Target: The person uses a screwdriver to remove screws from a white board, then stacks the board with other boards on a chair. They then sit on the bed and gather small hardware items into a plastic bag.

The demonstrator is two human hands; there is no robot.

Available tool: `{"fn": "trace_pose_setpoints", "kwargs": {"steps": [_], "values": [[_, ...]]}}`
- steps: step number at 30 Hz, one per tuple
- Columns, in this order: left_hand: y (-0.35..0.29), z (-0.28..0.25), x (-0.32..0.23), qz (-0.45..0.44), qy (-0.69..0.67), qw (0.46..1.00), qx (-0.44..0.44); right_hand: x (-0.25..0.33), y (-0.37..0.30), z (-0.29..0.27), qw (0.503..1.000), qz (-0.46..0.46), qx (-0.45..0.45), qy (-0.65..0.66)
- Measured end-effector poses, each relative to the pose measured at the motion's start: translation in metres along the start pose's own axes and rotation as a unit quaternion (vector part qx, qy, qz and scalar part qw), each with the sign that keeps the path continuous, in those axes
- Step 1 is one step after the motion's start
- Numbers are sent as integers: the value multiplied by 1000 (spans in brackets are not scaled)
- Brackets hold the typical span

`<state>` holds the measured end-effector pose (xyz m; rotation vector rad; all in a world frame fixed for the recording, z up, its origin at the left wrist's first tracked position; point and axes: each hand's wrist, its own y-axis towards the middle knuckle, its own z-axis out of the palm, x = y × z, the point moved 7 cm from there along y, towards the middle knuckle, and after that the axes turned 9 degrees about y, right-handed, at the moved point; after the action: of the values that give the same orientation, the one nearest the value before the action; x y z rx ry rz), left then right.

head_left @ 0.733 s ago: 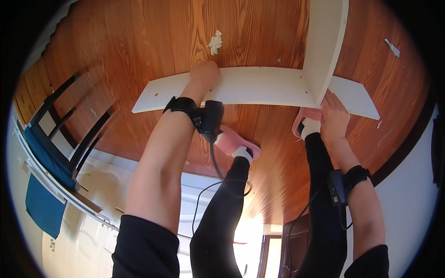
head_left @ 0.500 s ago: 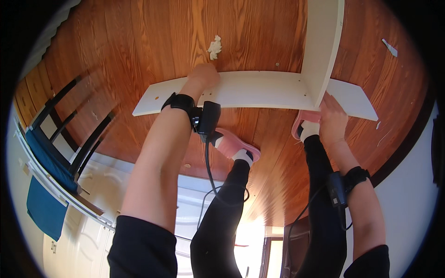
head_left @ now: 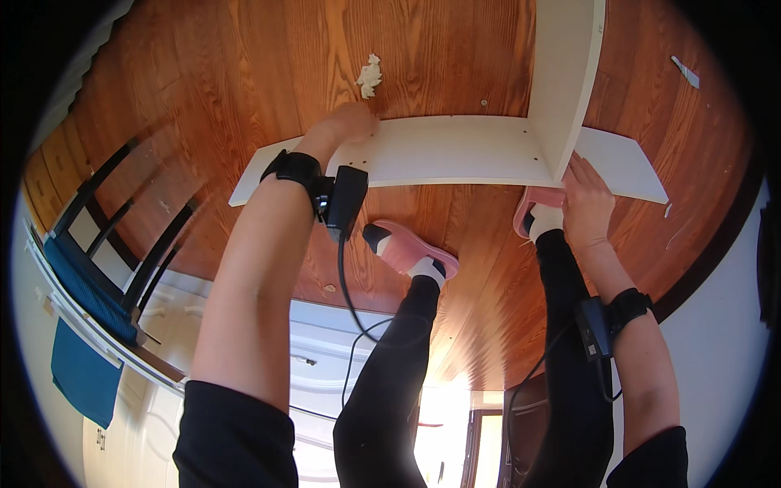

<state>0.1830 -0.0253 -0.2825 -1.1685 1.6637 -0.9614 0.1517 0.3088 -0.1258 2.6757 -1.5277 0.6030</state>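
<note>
A long white board [head_left: 455, 150] lies flat over the wooden floor. A second white panel [head_left: 565, 73] stands across it at a right angle near its right end. My left hand [head_left: 350, 122] reaches over the board's far edge, with its fingers hidden behind it. My right hand [head_left: 586, 203] lies on the board's near edge just beside the joint, fingers stretched onto the surface. Both wrists carry black bands with small black boxes and cables. My feet in pink slippers [head_left: 407, 248] stand below the board, one slipper [head_left: 533, 203] partly under it.
A crumpled white scrap [head_left: 370, 75] lies on the floor beyond the board, and a small white sliver [head_left: 685, 71] lies at the upper right. A black chair frame [head_left: 98, 220] and a blue cloth [head_left: 81, 374] are at the left. White wall panelling runs below.
Almost nothing differs. Both hands stay on the board, and my left forearm has drifted slightly to the left.
</note>
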Motion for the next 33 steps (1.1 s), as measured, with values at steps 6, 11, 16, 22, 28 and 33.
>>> {"fn": "trace_pose_setpoints", "kwargs": {"steps": [6,11,16,22,28,33], "values": [[3,-3,-3,-66,-41,997,5,0,0,1,1000,-15,7,-4],[1,-2,-8,-23,-37,999,-13,-1,0,2,1000,7,15,-3],[5,-13,9,-25,114,992,-40,-1,-1,2,1000,5,6,-2],[-14,-42,56,-149,-269,942,-131,-2,-2,2,1000,8,7,3],[-11,-33,58,-103,-596,766,-218,-1,-2,3,1000,-1,12,-10],[-55,-32,65,-180,-549,750,-322,-2,-4,6,1000,-9,13,-16]]}}
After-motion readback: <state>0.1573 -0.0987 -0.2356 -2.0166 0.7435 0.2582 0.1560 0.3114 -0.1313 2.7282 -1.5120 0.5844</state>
